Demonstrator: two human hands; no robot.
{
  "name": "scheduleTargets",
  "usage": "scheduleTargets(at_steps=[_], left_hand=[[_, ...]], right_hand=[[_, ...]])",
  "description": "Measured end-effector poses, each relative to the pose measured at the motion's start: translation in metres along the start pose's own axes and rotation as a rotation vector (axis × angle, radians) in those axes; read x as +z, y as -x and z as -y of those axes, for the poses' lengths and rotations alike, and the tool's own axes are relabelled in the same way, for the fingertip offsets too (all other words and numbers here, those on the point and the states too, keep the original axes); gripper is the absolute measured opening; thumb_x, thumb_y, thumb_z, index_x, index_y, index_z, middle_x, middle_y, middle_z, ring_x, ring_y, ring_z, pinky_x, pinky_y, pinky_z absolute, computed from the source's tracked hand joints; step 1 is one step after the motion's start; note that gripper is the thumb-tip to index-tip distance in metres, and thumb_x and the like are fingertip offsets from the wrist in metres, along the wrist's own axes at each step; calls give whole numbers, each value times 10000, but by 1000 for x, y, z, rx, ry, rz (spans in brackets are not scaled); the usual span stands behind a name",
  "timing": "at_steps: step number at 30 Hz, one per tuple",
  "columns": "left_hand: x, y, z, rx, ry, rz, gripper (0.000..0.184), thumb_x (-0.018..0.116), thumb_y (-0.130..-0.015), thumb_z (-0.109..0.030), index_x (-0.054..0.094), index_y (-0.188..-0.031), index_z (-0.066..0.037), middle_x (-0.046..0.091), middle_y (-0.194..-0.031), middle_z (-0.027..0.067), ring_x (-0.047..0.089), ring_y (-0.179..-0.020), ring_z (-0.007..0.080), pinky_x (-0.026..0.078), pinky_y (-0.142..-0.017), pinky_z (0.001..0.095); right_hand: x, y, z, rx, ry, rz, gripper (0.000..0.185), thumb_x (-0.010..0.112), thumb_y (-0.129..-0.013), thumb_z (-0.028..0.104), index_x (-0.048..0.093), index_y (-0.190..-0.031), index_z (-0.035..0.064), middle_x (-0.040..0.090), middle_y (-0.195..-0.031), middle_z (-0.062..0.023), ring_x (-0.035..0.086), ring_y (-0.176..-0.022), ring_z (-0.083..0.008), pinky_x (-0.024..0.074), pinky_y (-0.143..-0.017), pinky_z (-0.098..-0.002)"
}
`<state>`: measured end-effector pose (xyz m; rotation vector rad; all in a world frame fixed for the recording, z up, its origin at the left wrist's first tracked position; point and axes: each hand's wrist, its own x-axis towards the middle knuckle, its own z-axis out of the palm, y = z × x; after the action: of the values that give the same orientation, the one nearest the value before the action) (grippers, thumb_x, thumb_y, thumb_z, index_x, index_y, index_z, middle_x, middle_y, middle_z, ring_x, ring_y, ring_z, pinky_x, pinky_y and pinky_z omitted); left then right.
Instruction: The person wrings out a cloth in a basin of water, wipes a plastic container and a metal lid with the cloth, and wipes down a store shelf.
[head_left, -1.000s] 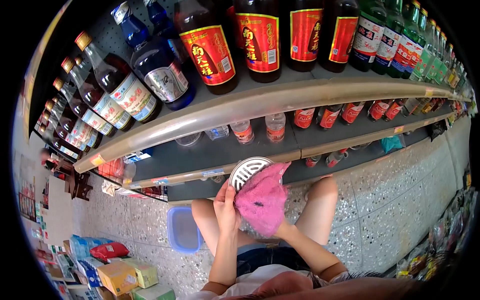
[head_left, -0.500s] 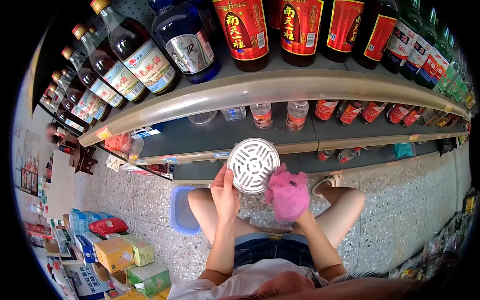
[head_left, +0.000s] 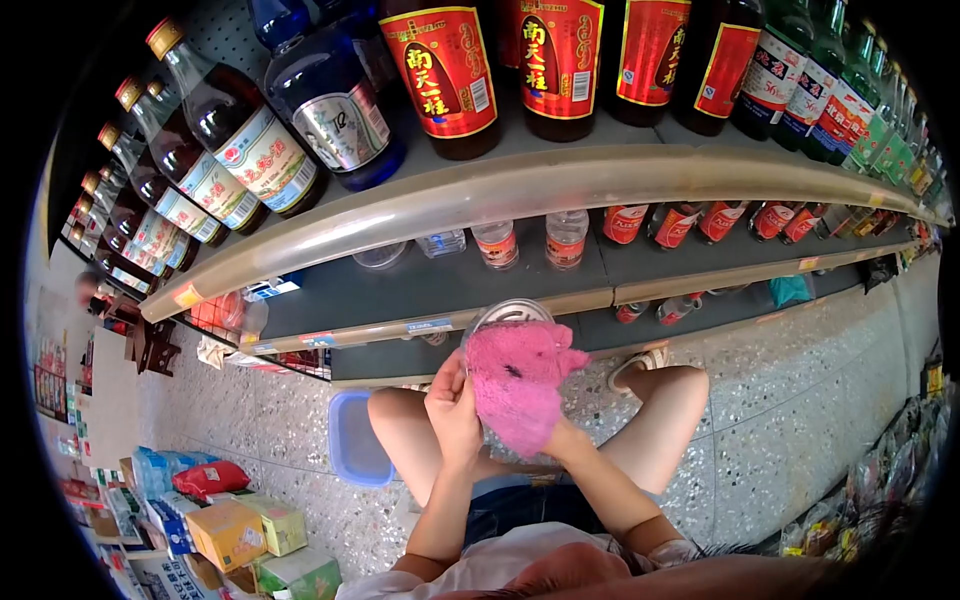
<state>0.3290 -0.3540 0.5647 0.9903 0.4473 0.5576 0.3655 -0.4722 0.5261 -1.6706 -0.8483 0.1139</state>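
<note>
My left hand (head_left: 457, 412) grips the left edge of a round metal disc with slots cut through it (head_left: 513, 310), thumb to the front. Over my right hand is a fluffy pink mitt (head_left: 516, 385) with small ear-like points and a dark mark. The mitt lies across the disc's face, so only the upper rim and a little of the slotted surface show. The fingers of my right hand are hidden inside the mitt. Both hands are in front of the lower shelf, above my lap.
Large bottles with red labels (head_left: 440, 80) line the upper shelf, behind a curved clear edge strip (head_left: 480, 200). Smaller bottles (head_left: 567, 240) stand on the shelf below. A blue plastic tub (head_left: 361, 440) is on the speckled floor by my leg, and cartons (head_left: 228, 532) are stacked at lower left.
The pink mitt has moved left from beside the disc to over its face, covering most of it. The view has shifted slightly; my left hand still holds the disc.
</note>
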Motion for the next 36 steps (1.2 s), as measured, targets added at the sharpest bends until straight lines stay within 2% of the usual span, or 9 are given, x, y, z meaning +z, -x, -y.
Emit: scheduleTargets(at_steps=[8, 17, 20, 23, 27, 29, 32, 34, 36], left_hand=[[-6, 8, 5, 30, 14, -28, 411, 610, -873, 57, 506, -1268, 107, 682, -1037, 95, 624, -917, 94, 488, -818, 212], [-5, 19, 9, 49, -14, 1, 449, 615, -845, 88, 488, -1275, 122, 660, -1076, 111, 609, -955, 101, 470, -848, 214], [-11, 15, 14, 36, -6, 19, 449, 607, -843, 96, 488, -1274, 122, 650, -1123, 130, 609, -999, 120, 466, -880, 230], [-15, 13, 15, 33, 18, 14, 440, 602, -844, 96, 491, -1270, 122, 638, -1162, 151, 611, -1036, 142, 463, -910, 250], [-21, 11, 9, 24, 65, 12, 419, 595, -852, 88, 501, -1259, 117, 635, -1170, 164, 616, -1050, 163, 464, -935, 271], [-20, 9, 4, 23, 79, 6, 373, 581, -878, 47, 525, -1243, 95, 648, -1140, 147, 627, -1023, 160, 485, -926, 284], [-25, 2, -7, -82, 182, 27, 313, 574, -901, -4, 561, -1204, 75, 664, -1093, 122, 645, -966, 154, 520, -874, 284], [-21, -1, -16, -122, 233, 29, 249, 602, -907, -79, 606, -1120, 50, 675, -1043, 106, 662, -894, 159, 551, -801, 281], [-28, -3, -18, -113, 224, 94, 311, 630, -892, -106, 601, -1161, 48, 670, -1077, 114, 658, -916, 163, 539, -834, 283]], right_hand=[[4, -22, -9, -58, 195, -109, 530, 699, -806, 235, 536, -1285, 78, 535, -1302, -121, 482, -1230, -300, 343, -1070, -438], [-15, -23, -12, 35, 103, -344, 613, 752, -726, 231, 539, -1269, 42, 535, -1277, -167, 470, -1219, -360, 352, -1039, -440], [-20, -33, 2, 62, 333, -421, 639, 751, -730, 225, 512, -1290, 28, 525, -1284, -178, 476, -1215, -355, 362, -1032, -435], [-10, -27, -15, 122, 166, -564, 670, 747, -749, 245, 476, -1319, 22, 516, -1292, -180, 472, -1227, -334, 359, -1038, -432], [-3, 9, -77, 301, 37, -409, 716, 719, -793, 312, 415, -1368, 14, 466, -1359, -166, 435, -1271, -287, 342, -1065, -408], [-4, 11, -84, 289, -16, -456, 754, 717, -800, 311, 372, -1403, 18, 462, -1355, -152, 435, -1258, -269, 339, -1066, -390], [-22, -6, -100, 334, -676, -450, 873, 750, -762, 263, 286, -1463, 29, 471, -1303, -118, 448, -1188, -218, 345, -1039, -339], [-40, -4, -84, 162, -788, -419, 859, 754, -709, 213, 339, -1439, 33, 501, -1269, -116, 485, -1124, -220, 381, -989, -339], [-59, -5, -57, 90, -725, -398, 816, 739, -638, 135, 437, -1390, 42, 566, -1203, -119, 554, -1021, -239, 442, -910, -353]])
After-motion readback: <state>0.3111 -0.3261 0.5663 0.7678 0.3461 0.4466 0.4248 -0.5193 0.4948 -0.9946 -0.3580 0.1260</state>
